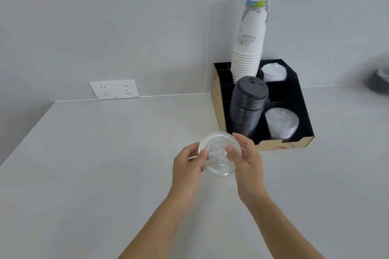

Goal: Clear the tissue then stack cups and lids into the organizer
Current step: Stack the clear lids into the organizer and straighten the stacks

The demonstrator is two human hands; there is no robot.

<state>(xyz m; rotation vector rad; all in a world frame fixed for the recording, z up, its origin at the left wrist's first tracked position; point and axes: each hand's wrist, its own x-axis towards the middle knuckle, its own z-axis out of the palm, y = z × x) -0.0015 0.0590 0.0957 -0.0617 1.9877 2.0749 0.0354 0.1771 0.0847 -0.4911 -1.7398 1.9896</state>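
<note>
Both hands grip a small stack of clear lids (219,159) above the table (105,164), just near-left of the organizer (303,111): left hand (187,167) pinching its left edge, right hand (247,163) clasping its right edge. In the organizer, paper cups (249,48) stand stacked at the far side, white lids (273,72) to their right, black lids (248,105) near-left, more clear lids (282,123) near-right. A wall socket (114,89) sits far left.
</note>
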